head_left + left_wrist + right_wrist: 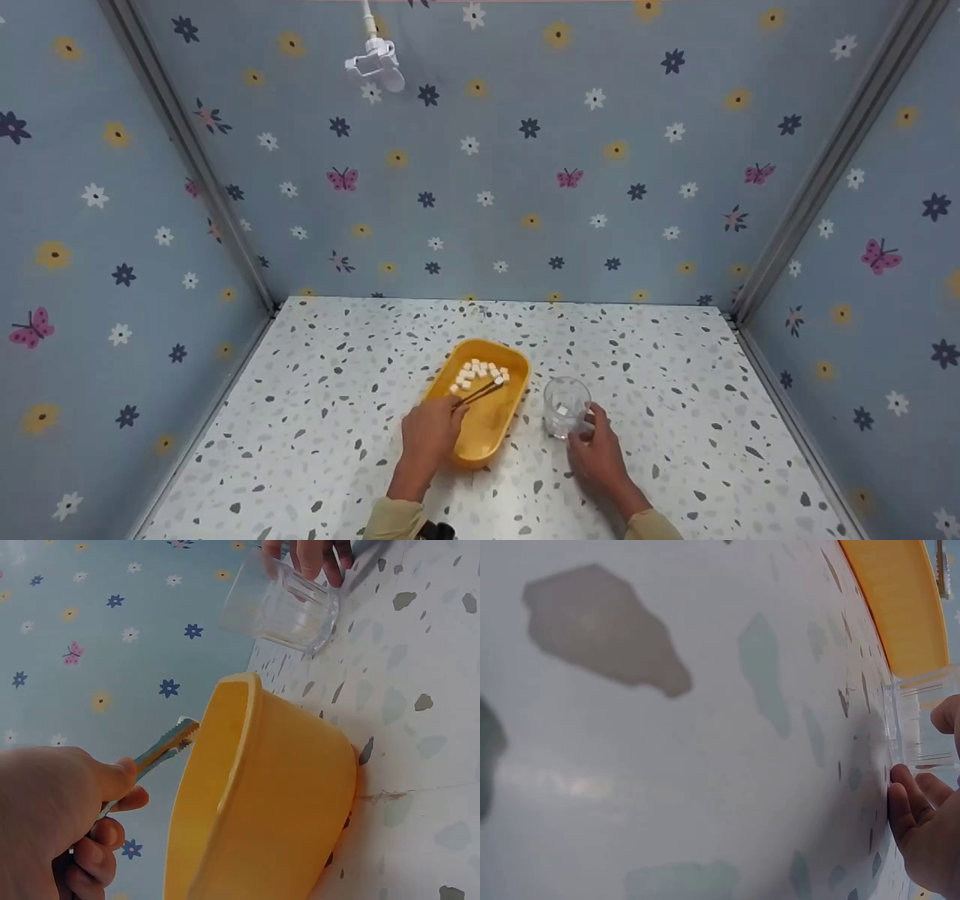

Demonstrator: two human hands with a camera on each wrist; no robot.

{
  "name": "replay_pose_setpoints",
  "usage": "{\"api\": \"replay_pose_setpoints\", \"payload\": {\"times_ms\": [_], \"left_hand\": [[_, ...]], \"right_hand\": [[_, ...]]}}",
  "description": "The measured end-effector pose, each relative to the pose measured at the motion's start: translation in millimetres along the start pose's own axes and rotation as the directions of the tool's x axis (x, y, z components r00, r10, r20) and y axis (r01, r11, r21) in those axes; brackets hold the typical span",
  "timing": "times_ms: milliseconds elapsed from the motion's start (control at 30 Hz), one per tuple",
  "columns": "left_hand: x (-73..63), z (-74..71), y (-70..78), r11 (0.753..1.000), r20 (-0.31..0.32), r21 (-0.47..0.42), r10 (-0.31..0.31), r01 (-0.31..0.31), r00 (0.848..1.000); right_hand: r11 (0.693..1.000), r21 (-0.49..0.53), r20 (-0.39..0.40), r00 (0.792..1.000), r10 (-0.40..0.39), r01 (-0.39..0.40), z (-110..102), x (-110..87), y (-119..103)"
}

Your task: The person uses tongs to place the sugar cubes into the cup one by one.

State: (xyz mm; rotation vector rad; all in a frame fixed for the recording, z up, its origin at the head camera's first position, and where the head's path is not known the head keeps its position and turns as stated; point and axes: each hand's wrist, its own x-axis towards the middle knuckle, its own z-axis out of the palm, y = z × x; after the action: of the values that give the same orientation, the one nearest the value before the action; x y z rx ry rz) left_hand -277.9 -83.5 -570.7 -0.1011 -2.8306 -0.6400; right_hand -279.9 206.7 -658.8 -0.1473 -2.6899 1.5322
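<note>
My left hand [433,433] holds a pair of metal tongs [480,392], thumb on one arm and fingers curled round below. In the left wrist view the serrated tips of the tongs [166,742] are close together, with a small white cube [499,381] at their ends. They are over the yellow tub [491,420], where several more white cubes [466,375] lie toward the far end. To the right, the thumb and fingers of my right hand [598,450] grip the side of a clear glass [566,390] standing on the table. One white cube [562,410] shows inside it.
A white speckled table [337,420] lies under everything, with patterned blue panels [495,172] at the back and both sides. From above, a white clamp-like holder [376,64] hangs in front of the back panel.
</note>
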Motion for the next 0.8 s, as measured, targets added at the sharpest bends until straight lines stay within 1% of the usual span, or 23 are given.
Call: {"api": "replay_pose_setpoints", "payload": {"times_ms": [100, 200, 400, 533, 667, 800], "left_hand": [[0.6, -3.2, 4.5, 0.997, -0.025, -0.046, 0.065, -0.066, 0.998], [2.4, -4.2, 10.9, 0.989, -0.038, -0.074, 0.124, -0.126, 0.992], [7.6, 2.1, 27.6, 0.966, -0.034, -0.121, 0.225, -0.228, 0.974], [7.9, 8.7, 37.9, 0.949, -0.019, -0.160, 0.273, -0.273, 0.962], [7.8, 11.9, 45.2, 0.943, -0.004, -0.156, 0.298, -0.295, 0.955], [8.1, 12.6, 49.5, 0.930, -0.011, -0.152, 0.337, -0.335, 0.941]], "right_hand": [[1.000, -0.015, 0.003, 1.000, -0.001, 0.001, -0.1, 0.3, 0.6], [1.000, -0.003, 0.007, 1.000, 0.015, -0.015, -1.5, 0.9, 0.6], [0.999, 0.005, 0.027, 0.999, 0.040, -0.040, -3.2, 2.2, -0.2], [0.999, -0.007, 0.026, 0.998, 0.053, -0.053, -2.1, 2.4, 0.6], [0.999, -0.001, 0.025, 0.998, 0.054, -0.054, -0.6, 1.9, 1.7], [0.997, 0.018, 0.028, 0.997, 0.074, -0.075, 0.0, 1.5, 2.5]]}}
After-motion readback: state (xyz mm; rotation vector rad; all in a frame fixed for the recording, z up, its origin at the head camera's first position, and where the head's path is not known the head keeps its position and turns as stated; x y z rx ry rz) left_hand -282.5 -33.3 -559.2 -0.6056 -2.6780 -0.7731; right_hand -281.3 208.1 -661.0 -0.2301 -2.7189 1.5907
